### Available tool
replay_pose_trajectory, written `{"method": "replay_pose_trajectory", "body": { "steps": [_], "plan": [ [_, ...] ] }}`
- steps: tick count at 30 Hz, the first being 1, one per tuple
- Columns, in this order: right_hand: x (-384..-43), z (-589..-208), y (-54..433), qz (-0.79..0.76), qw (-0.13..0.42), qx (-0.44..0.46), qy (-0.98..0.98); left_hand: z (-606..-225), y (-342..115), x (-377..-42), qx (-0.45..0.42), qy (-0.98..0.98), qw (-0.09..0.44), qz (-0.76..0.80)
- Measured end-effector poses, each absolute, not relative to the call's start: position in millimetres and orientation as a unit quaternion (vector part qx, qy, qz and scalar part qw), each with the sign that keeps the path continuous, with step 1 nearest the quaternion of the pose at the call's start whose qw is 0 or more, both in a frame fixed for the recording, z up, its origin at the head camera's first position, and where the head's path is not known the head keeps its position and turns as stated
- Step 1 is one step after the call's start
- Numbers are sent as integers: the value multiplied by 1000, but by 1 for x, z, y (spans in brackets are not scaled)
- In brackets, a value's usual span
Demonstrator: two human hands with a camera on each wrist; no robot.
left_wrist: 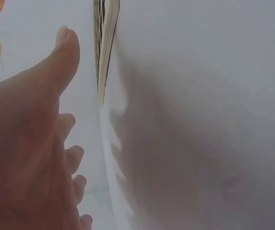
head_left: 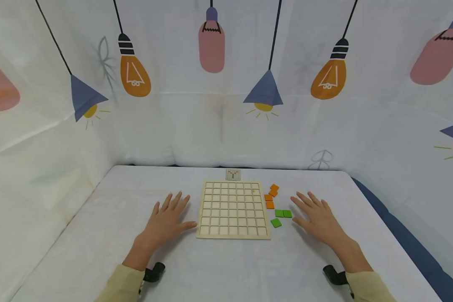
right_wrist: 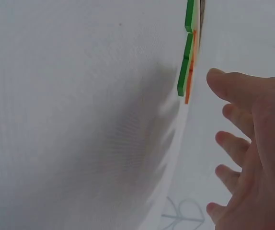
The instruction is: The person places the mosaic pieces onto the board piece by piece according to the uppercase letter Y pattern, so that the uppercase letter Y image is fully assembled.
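Observation:
A pale wooden grid board (head_left: pixel 234 239) lies flat on the white table, divided into many square cells. To its left hovers my left hand (head_left: pixel 165 224), fingers spread and holding nothing, its thumb close to the board's left edge. My right hand (head_left: pixel 321 222) is over the table at the right, also spread and without anything in it. Between that hand and the board lie several orange square tiles (head_left: pixel 269 205) and three green square tiles (head_left: pixel 276 222). In the right wrist view the green tiles (right_wrist: pixel 181 76) appear edge-on beyond the thumb.
A small card with a printed grid pattern (head_left: pixel 233 175) lies behind the board's far edge. The white table (head_left: pixel 226 272) ends at a white curtain (head_left: pixel 173 126) printed with hanging lamps. Dark blue fabric (head_left: pixel 400 235) shows past the right table edge.

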State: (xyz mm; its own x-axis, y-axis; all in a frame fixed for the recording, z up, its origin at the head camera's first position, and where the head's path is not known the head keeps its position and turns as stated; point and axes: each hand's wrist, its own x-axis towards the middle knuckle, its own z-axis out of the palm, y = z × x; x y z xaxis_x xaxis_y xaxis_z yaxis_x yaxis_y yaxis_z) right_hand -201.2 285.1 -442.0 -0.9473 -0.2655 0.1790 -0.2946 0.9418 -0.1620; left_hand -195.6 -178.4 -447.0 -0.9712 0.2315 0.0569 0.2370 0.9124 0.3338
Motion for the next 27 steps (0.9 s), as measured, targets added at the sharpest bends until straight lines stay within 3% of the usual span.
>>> {"method": "replay_pose_trajectory", "body": {
  "steps": [27],
  "plan": [
    [-212, -445, 268, 101, 50, 168, -979, -450, -155, -201, -157, -974, -56, -152]
  ]
}}
